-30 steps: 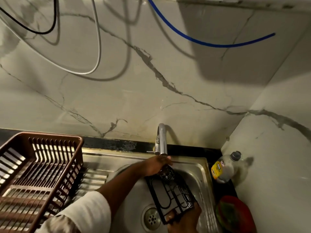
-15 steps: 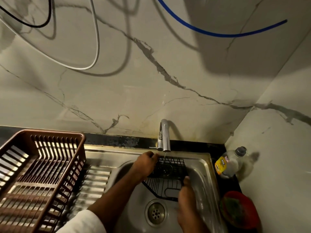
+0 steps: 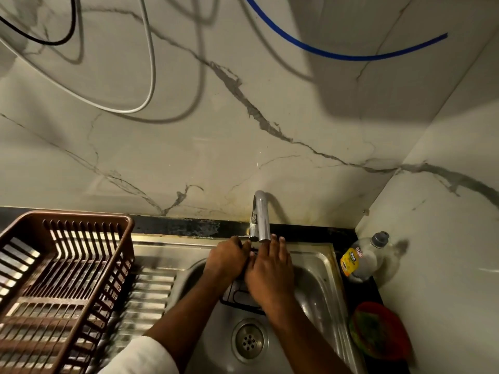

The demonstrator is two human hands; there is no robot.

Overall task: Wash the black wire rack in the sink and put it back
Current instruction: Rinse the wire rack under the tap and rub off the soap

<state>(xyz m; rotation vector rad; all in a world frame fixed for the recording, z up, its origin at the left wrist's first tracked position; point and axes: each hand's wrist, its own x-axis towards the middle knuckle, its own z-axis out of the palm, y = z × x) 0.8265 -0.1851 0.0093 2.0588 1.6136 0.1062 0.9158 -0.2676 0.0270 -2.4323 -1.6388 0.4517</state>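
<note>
The black wire rack (image 3: 240,294) sits in the steel sink (image 3: 321,268), at about 12 o'clock from the drain (image 3: 249,340) and directly below the chrome tap (image 3: 259,217), almost wholly hidden under both hands, with only a few dark wires showing at its near edge. The likeliest trouble from here is a slip: wet wire is slick, and if the rack is lifted while one hand lies flat on it and not around it, it could tip and drop against the basin or catch on the tap spout just above. Whether water is running cannot be told; if it is, spray off the wires could reach the dish-soap bottle (image 3: 360,259) at 3 o'clock of the tap and the red scrubber dish (image 3: 379,330) at 3 o'clock of the drain. The brown dish basket (image 3: 64,282) stands well apart at 9 o'clock on the drainboard. The left hand (image 3: 225,259) comes in from 7 o'clock, knuckles up, fingers curled down over the rack's far edge, apparently gripping it, though the fingertips are hidden. The right hand (image 3: 270,273) comes in from 5 o'clock with fingers straight and together, pointing toward the tap, laid flat on top of the rack and pressing it, not clasping it.
</note>
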